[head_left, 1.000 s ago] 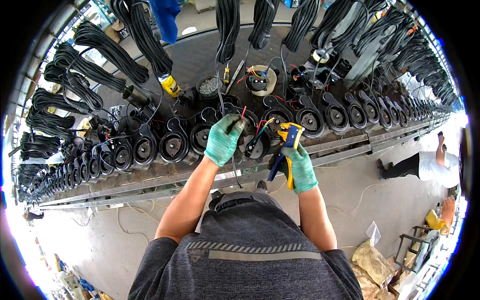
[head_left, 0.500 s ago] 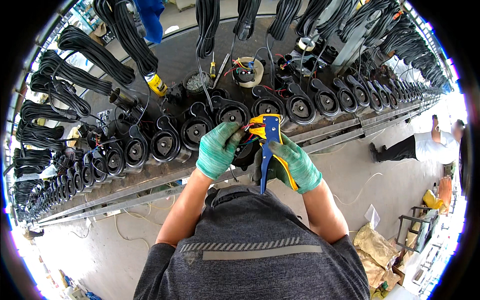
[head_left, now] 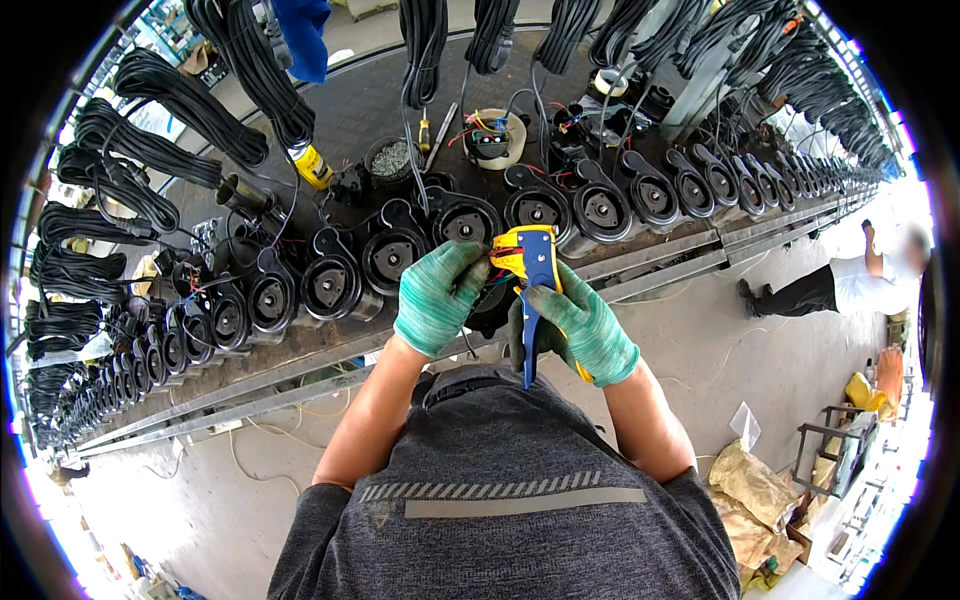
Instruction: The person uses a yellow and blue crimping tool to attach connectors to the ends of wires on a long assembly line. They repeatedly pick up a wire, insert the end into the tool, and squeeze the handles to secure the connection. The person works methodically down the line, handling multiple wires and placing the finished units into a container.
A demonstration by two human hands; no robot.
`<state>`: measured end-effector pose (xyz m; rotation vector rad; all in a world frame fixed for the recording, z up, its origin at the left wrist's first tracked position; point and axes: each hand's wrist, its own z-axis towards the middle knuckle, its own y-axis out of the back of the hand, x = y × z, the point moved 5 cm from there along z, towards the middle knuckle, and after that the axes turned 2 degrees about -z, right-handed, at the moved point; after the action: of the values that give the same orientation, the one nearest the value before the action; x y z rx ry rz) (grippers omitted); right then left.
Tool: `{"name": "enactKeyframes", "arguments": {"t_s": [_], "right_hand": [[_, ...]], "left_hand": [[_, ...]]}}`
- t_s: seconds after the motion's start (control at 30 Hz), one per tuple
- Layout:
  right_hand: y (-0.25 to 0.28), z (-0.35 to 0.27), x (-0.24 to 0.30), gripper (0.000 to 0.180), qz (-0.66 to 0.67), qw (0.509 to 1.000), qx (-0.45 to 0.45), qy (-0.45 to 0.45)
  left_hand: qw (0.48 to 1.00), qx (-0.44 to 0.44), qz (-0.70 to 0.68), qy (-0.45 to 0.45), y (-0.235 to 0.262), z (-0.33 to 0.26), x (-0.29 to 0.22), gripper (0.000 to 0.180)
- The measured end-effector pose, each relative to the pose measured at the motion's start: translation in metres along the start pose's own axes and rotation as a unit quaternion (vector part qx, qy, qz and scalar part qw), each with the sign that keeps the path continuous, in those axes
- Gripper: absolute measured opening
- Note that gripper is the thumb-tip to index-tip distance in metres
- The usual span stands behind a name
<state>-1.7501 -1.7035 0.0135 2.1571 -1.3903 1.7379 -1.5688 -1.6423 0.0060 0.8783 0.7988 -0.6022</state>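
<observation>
My right hand (head_left: pixel 592 332), in a green glove, is wrapped round the handles of a wire stripper (head_left: pixel 541 262) with a blue body and yellow jaw and handle. Its jaws point left, toward my left hand (head_left: pixel 434 300), gloved in the same green. There, thumb and fingers are pinched together on thin coloured wires (head_left: pixel 496 272), which run into the stripper's jaws; the fingers partly cover them. Just below the wires sits a round black housing (head_left: pixel 487 314), mostly hidden by the stripper and hands. Behind the hands is a row of similar round black units (head_left: pixel 465 222).
Coiled black cables (head_left: pixel 425 50) hang above the dark workbench (head_left: pixel 365 90). On it are a bowl of small metal parts (head_left: pixel 391 160), a yellow screwdriver (head_left: pixel 424 135), a yellow can (head_left: pixel 314 168) and a white ring-shaped part with wires (head_left: pixel 508 150). A metal rail edges the bench; another person (head_left: pixel 870 285) stands right.
The stripper has shifted slightly left over the wires, and its handles are squeezed closer together in my right hand. My left hand stays nearly in place. The person at right has shifted slightly.
</observation>
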Motion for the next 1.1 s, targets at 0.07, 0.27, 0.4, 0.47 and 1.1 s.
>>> {"name": "enactKeyframes", "arguments": {"t_s": [0.07, 0.27, 0.4, 0.47, 1.1], "right_hand": [[0.002, 0.002, -0.002, 0.043, -0.011, 1.000, -0.007, 0.012], [0.008, 0.006, -0.002, 0.047, -0.027, 0.999, -0.010, 0.029], [0.009, 0.002, 0.003, 0.052, 0.065, 0.996, -0.024, 0.052], [0.014, 0.000, 0.013, 0.053, 0.076, 0.994, -0.041, 0.068], [0.021, -0.011, 0.045, 0.062, -0.238, 0.964, 0.095, -0.067]], "left_hand": [[1.000, 0.004, 0.005, 0.000, 0.000, 0.000, 0.000, 0.018], [0.999, 0.017, -0.029, 0.008, -0.001, -0.003, -0.001, 0.019], [0.997, 0.037, -0.048, 0.039, 0.001, -0.004, 0.004, 0.020], [0.995, 0.048, -0.066, 0.054, 0.002, -0.005, 0.005, 0.021], [0.990, 0.121, 0.036, -0.061, 0.001, -0.001, -0.011, 0.019]]}}
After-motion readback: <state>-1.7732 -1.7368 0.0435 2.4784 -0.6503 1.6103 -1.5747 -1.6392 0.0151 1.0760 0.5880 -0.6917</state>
